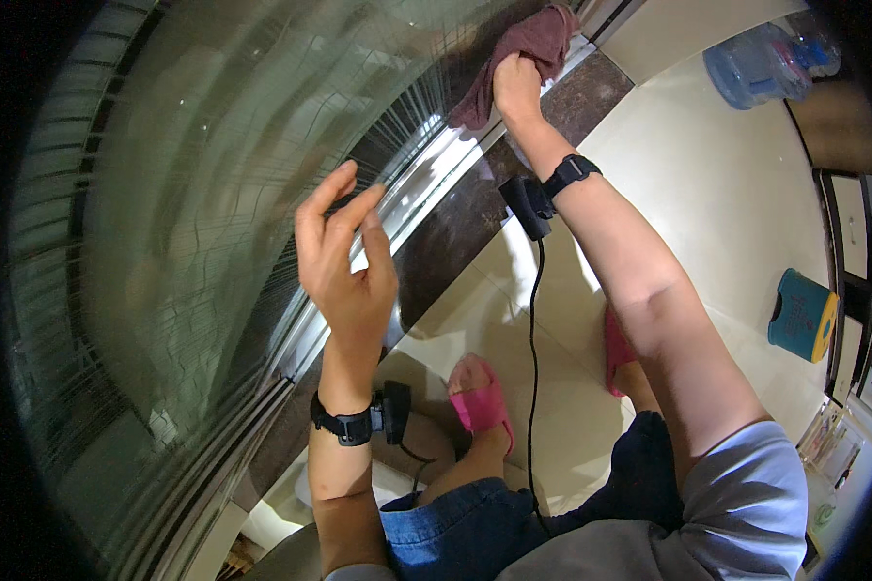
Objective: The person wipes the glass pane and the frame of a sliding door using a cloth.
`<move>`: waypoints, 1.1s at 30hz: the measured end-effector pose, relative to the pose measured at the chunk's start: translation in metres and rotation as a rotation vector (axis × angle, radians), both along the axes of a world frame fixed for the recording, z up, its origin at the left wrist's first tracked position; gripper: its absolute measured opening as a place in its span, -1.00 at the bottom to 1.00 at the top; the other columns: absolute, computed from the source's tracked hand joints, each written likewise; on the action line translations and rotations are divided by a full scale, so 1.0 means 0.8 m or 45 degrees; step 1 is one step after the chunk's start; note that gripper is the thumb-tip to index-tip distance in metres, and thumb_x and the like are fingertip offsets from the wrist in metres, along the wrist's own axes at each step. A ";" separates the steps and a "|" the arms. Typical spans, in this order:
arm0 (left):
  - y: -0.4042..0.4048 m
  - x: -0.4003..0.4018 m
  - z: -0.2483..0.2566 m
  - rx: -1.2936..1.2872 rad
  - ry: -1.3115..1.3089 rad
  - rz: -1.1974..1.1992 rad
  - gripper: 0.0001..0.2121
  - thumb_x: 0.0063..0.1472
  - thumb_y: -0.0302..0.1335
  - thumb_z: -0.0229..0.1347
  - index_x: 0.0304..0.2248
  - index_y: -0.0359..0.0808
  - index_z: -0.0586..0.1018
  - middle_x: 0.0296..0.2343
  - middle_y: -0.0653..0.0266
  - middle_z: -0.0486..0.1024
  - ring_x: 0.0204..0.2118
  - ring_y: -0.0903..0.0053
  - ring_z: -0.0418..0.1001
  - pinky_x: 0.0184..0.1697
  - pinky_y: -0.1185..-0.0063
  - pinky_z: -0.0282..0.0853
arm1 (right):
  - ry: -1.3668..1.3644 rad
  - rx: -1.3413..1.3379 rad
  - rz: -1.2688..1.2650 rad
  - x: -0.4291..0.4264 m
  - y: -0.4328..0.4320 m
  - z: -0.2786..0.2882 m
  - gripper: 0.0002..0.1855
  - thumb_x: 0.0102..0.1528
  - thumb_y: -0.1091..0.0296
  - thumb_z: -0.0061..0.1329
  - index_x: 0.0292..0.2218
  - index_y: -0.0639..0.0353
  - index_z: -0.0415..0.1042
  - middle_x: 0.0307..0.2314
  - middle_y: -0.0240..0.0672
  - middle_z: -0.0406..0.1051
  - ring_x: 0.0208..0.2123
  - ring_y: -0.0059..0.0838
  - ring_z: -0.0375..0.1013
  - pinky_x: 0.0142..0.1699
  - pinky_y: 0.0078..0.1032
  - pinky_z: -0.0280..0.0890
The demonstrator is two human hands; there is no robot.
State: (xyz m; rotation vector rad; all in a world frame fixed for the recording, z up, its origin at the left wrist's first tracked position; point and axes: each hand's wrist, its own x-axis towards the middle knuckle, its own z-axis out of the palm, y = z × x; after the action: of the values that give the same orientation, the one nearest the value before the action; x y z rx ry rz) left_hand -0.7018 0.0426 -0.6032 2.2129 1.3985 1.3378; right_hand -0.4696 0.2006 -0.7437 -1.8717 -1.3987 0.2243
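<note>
A large glass door panel (182, 203), streaked with fine lines, fills the left of the view. My right hand (517, 86) grips a dark mauve cloth (541, 43) at the top, against the lower part of the glass near its frame. Part of the cloth hangs down beside my wrist. In front of the glass is my left hand (349, 247), raised, its fingers bent and apart, with nothing in them. Whether its fingertips touch the pane I cannot tell. A bright metal door track (436, 174) runs diagonally below both hands.
A dark stone threshold strip (450, 232) borders the track, and pale floor tiles (697, 181) lie beyond. Large blue water bottles (756, 65) are at the top right. A teal and yellow stool (803, 316) is by the cabinets. A black cable (534, 327) hangs from my right wrist strap.
</note>
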 end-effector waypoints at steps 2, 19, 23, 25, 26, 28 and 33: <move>-0.009 -0.012 -0.014 -0.036 0.049 0.011 -0.77 0.08 -0.74 0.11 -0.25 -0.35 0.60 -0.11 0.05 0.48 -0.15 0.28 0.47 -0.13 0.44 0.39 | 0.461 -0.006 -0.139 -0.039 -0.016 -0.005 -0.62 0.14 0.33 -0.27 -0.36 0.54 0.45 -0.38 0.36 0.44 -0.25 0.29 0.44 -0.09 0.03 0.28; -0.061 -0.144 -0.164 -2.017 -1.292 0.225 -0.60 0.38 -0.28 -0.08 0.09 -0.35 0.33 -0.03 0.16 0.37 -0.02 0.24 0.38 0.03 0.30 0.36 | 0.976 -0.515 0.650 -0.262 -0.234 -0.038 -0.47 0.12 0.29 -0.01 -0.72 0.54 0.25 -0.87 -0.19 0.09 -0.75 -0.60 0.20 -0.60 -0.33 0.15; -0.066 -0.151 -0.166 -2.018 -1.473 0.380 -0.68 0.40 -0.35 -0.17 0.03 -0.34 0.34 -0.03 0.10 0.35 -0.04 0.24 0.38 -0.01 0.27 0.39 | 0.878 -0.804 0.774 -0.286 -0.259 -0.066 -0.45 0.10 0.09 -0.01 -0.54 0.60 0.43 -0.55 0.32 0.39 -0.48 0.14 0.49 -0.33 -0.14 0.35; -0.058 -0.144 -0.159 -2.032 -1.492 0.360 -0.71 0.39 -0.35 -0.15 -0.01 -0.33 0.37 -0.07 0.12 0.38 -0.07 0.27 0.40 -0.05 0.30 0.41 | 1.021 -0.602 0.723 -0.290 -0.263 -0.108 -0.45 0.10 0.07 0.00 -0.49 0.59 0.44 -0.50 0.35 0.39 -0.41 0.19 0.49 -0.27 -0.12 0.37; -0.061 -0.148 -0.157 -2.034 -1.529 0.377 -0.73 0.38 -0.36 -0.14 -0.04 -0.32 0.40 -0.10 0.14 0.40 -0.11 0.30 0.42 -0.10 0.33 0.44 | 1.069 -0.542 0.723 -0.294 -0.268 -0.113 -0.45 0.10 0.06 0.00 -0.47 0.58 0.45 -0.48 0.36 0.40 -0.38 0.21 0.49 -0.26 -0.12 0.38; -0.098 -0.188 -0.162 -1.918 -1.572 0.494 -0.74 0.37 -0.36 -0.12 -0.08 -0.33 0.42 -0.15 0.16 0.43 -0.14 0.32 0.43 -0.13 0.36 0.45 | 0.594 -0.467 0.917 -0.314 -0.293 -0.063 -0.51 0.09 0.11 0.02 -0.47 0.55 0.44 -0.51 0.31 0.41 -0.37 0.23 0.48 -0.24 -0.07 0.38; -0.119 -0.214 -0.114 -1.502 -1.653 0.545 -0.91 0.23 -0.57 0.06 -0.27 -0.34 0.44 -0.33 0.14 0.51 -0.28 0.40 0.52 -0.17 0.37 0.57 | 0.327 -0.672 1.148 -0.291 -0.274 0.047 -0.65 0.05 0.23 0.06 -0.50 0.44 0.44 -0.53 0.18 0.44 -0.37 0.18 0.49 -0.20 -0.04 0.36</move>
State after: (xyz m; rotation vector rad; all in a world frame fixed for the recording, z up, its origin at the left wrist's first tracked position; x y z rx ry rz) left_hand -0.8730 -0.0526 -0.6944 0.1569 1.3926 1.0979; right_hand -0.7028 -0.0186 -0.7058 -1.3641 -2.0334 1.3299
